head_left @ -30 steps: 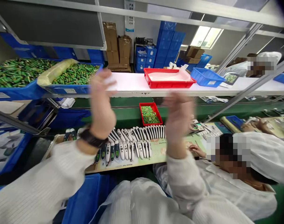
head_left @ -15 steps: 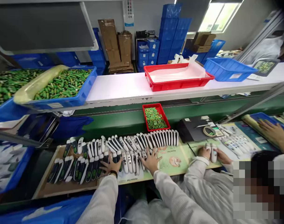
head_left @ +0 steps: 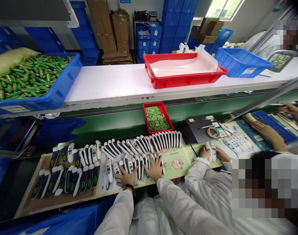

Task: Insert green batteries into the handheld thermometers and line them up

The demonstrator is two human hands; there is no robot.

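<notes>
My left hand (head_left: 126,178), fingers spread, rests on the front row of white handheld thermometers (head_left: 109,171) near that group's left end. Spread fingers of my right hand (head_left: 155,168) lie over the same group's right end. Between the hands, several white and dark thermometers (head_left: 139,166) lean side by side. A back row of thermometers (head_left: 139,143) runs behind them. Farther left, dark-backed thermometers (head_left: 86,178) lie on a brown board (head_left: 65,200), green batteries showing in their open backs. My palms hide part of the front row.
A small red tray of green batteries (head_left: 146,119) stands behind the rows. On the shelf (head_left: 109,81) are a blue battery bin (head_left: 72,71), a red tray (head_left: 185,81) and a blue basket (head_left: 244,63). At right, a co-worker's hand (head_left: 205,153) holds thermometers near a tape roll (head_left: 213,132).
My left hand has moved right along the front row. A gap now separates the dark-backed thermometers from the group between my hands. My right hand stays near the right end; the view has shifted.
</notes>
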